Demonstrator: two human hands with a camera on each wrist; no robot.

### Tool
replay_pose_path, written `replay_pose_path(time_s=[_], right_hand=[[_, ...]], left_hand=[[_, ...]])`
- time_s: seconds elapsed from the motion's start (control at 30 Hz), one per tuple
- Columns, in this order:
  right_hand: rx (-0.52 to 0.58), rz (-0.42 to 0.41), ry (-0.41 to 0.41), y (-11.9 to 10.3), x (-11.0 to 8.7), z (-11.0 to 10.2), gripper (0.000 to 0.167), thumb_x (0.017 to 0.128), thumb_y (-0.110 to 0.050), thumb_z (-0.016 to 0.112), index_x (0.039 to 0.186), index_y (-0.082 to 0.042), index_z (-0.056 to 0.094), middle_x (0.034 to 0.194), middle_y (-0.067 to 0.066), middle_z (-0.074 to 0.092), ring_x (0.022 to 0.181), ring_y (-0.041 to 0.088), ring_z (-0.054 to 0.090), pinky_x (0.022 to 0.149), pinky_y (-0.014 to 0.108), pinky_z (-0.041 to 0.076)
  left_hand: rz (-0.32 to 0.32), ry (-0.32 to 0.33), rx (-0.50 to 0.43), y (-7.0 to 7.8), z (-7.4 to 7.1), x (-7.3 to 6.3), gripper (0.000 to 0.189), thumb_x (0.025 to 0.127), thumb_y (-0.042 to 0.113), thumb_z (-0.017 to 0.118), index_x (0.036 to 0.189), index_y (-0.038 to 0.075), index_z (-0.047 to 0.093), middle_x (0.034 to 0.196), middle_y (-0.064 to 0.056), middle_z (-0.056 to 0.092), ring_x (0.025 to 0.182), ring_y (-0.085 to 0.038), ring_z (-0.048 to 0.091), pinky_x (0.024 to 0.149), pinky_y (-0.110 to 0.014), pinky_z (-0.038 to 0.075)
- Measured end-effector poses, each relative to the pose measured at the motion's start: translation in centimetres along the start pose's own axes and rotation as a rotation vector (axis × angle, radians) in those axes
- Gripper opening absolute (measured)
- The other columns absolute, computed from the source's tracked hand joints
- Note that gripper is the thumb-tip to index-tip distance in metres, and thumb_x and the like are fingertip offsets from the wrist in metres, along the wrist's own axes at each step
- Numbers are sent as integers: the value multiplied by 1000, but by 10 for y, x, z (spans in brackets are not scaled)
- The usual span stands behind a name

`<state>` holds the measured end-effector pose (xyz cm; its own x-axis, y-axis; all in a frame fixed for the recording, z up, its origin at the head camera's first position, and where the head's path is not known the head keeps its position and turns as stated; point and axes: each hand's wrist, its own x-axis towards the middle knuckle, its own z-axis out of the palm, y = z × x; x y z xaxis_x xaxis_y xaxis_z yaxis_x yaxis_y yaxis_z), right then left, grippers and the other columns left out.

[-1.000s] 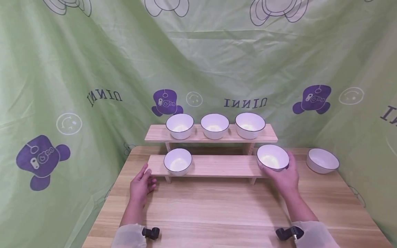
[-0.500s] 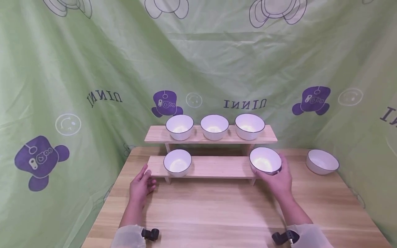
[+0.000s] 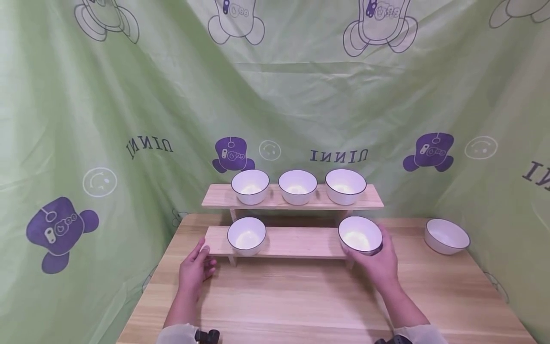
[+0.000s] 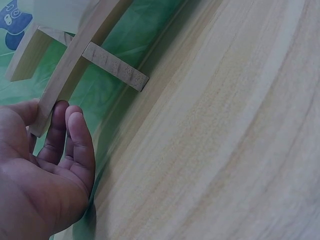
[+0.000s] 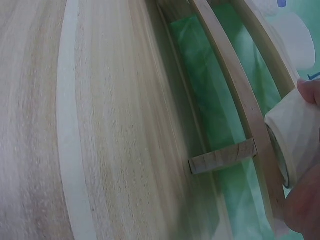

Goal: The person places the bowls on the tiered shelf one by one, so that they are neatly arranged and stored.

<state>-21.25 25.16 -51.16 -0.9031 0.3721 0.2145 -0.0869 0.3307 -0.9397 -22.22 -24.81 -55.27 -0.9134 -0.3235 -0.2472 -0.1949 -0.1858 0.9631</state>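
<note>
My right hand holds a white, dark-rimmed bowl by its right side, over the right part of the lower wooden shelf. In the right wrist view the bowl appears beside the shelf's edge, a thumb on its wall; most of that hand is out of frame. At the lower shelf's left end, my left hand pinches the board, thumb on one face and fingers on the other, as the left wrist view shows. Near it, another white bowl stands on the same shelf.
The upper shelf carries three white bowls in a row, left, middle and right. One more bowl sits tilted-looking on the table at far right. A green printed curtain hangs behind.
My right hand has moved left with its bowl along the lower shelf. The left hand has stayed at the shelf's end. The head view has tipped slightly upward.
</note>
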Motion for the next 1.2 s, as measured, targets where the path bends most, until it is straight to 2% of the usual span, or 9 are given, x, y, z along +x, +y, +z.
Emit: replay_pose_path(time_s=[0.2,0.4,0.67,0.83,1.07,1.2], right_hand=[[-3,-6,5,1,-1,4,122,62,-23,104,160,-15,33,153,15,46,140,34,42,120,56,35],[14,0,-4,-3,-5,11,122,61,-21,104,160,-15,33,153,15,46,140,34,42,120,55,36],[6,-12,-11,-7,-10,24,124,60,-26,104,160,-9,33,155,18,44,140,35,42,121,54,34],[14,-19,-31,-8,-13,32,126,60,-26,105,160,-7,31,156,19,43,141,34,41,121,52,34],[8,-26,-51,-12,-15,40,128,60,-28,104,162,-6,29,157,22,41,142,37,41,122,55,33],[22,-17,-65,-13,-16,44,128,60,-29,104,162,-8,30,157,19,42,141,34,42,121,52,34]], left_hand=[[0,8,-22,-3,0,1,62,97,43,73,154,35,50,95,3,71,83,-15,71,76,-33,66],[3,4,-18,-3,0,2,65,95,47,74,155,35,49,95,1,70,83,-15,71,75,-33,66],[2,11,-14,-3,1,2,63,96,45,74,154,35,51,94,0,69,83,-16,71,75,-33,66],[5,13,-23,-3,0,2,62,97,43,73,154,33,51,94,-1,69,82,-16,71,74,-34,66],[8,8,-28,-2,0,2,64,96,44,74,154,33,50,92,1,69,80,-15,71,73,-32,66],[14,1,-31,-1,0,2,64,97,43,74,155,32,50,91,1,70,79,-14,71,72,-32,66]])
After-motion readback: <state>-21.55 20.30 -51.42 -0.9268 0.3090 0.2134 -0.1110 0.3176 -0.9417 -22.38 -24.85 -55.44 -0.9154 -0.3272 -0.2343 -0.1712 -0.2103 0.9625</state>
